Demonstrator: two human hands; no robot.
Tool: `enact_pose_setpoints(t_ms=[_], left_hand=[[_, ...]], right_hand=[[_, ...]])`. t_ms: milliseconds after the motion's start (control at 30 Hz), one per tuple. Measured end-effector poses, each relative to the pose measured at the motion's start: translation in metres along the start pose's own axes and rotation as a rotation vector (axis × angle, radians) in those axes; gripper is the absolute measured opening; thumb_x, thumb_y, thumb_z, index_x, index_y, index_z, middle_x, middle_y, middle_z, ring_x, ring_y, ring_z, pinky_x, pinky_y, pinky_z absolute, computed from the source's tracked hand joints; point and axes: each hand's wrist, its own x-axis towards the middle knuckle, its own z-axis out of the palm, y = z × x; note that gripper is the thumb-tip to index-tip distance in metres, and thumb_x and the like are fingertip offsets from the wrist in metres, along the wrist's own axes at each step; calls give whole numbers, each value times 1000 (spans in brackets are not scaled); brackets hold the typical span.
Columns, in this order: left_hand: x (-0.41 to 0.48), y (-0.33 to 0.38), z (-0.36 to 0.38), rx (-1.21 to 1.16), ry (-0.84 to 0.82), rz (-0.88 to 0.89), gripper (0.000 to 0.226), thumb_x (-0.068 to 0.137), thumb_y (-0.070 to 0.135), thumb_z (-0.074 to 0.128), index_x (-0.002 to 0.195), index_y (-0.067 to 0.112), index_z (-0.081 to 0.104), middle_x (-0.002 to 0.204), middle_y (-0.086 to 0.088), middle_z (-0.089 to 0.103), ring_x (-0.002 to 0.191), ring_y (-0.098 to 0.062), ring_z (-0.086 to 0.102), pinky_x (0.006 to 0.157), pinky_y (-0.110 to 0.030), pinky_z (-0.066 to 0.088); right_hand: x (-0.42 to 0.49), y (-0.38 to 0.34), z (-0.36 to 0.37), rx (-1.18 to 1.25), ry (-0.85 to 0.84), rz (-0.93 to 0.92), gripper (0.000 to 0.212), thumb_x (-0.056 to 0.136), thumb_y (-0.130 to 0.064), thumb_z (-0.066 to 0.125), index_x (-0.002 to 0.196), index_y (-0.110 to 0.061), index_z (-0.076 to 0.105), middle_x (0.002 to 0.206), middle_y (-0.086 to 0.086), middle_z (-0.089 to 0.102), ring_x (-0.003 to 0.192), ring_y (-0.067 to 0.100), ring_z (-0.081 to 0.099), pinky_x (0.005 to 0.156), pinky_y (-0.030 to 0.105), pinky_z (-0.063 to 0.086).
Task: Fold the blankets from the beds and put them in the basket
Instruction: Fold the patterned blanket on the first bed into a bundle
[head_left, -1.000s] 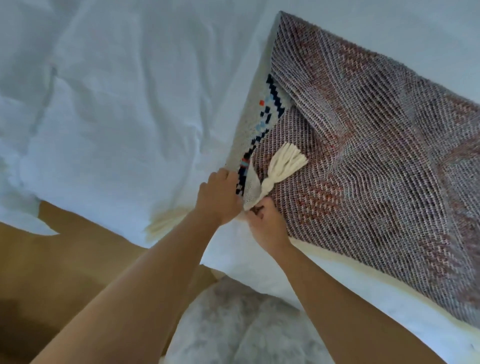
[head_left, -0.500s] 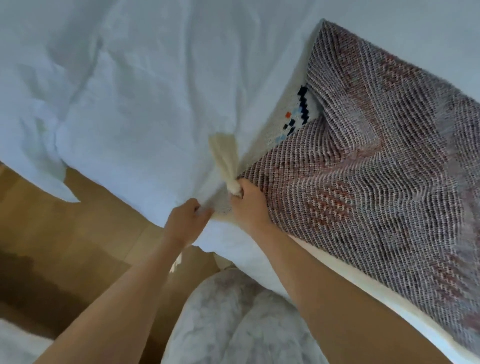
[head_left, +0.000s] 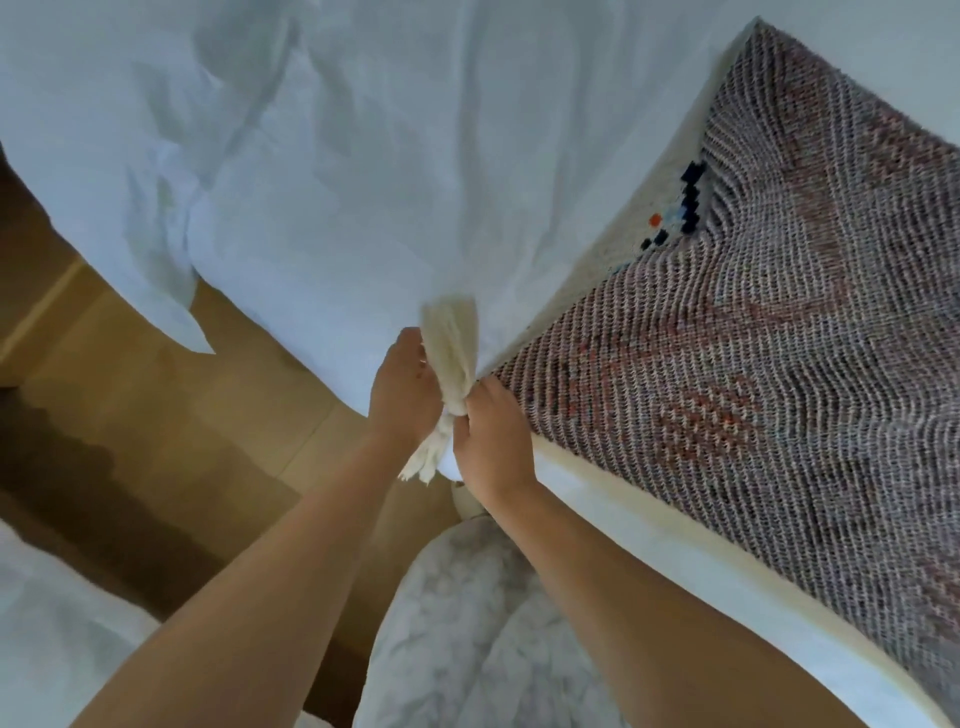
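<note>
Both hands, left (head_left: 402, 395) and right (head_left: 493, 436), pinch the blanket's (head_left: 753, 364) tasselled corner (head_left: 452, 358) together.

I see soft, even daylight on the white bed sheet (head_left: 363, 156), a dark shadow on the wooden floor (head_left: 78, 467), slight overall blur, and wide-angle bending at the edges.

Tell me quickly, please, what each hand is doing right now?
Left hand: closed on the cream tassel at the woven blanket corner.
Right hand: closed on the same blanket corner, at the tassel's base.
</note>
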Motion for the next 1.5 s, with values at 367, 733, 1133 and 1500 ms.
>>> enact_pose_setpoints(t_ms=[367,733,1133,1500], left_hand=[[-6,-31,-16,-168,-583,-495,25,85,6,58,104,20,66,108,-11,67,98,-19,62,87,-33,53],[-7,-25,11,403,-124,-90,32,78,11,48,108,15,58,105,-4,59,100,-26,55,83,-38,48],[25,93,121,449,-51,311,47,95,40,45,133,12,43,128,-11,49,119,-30,43,96,-41,37],[33,146,127,185,-118,180,22,94,30,53,88,13,40,67,0,43,56,-16,39,52,-27,30]], right_hand=[[-5,26,6,103,-341,149,42,91,6,40,128,-8,53,133,5,51,123,20,47,102,20,34],[6,50,-43,234,-161,230,19,93,-7,48,104,-4,64,97,7,65,85,12,56,74,19,47],[119,112,-187,-78,173,10,19,96,-12,44,98,-1,60,94,9,57,79,20,52,69,28,42],[201,130,-232,-361,16,289,49,92,-43,53,60,-10,34,63,4,42,51,21,41,47,27,30]])
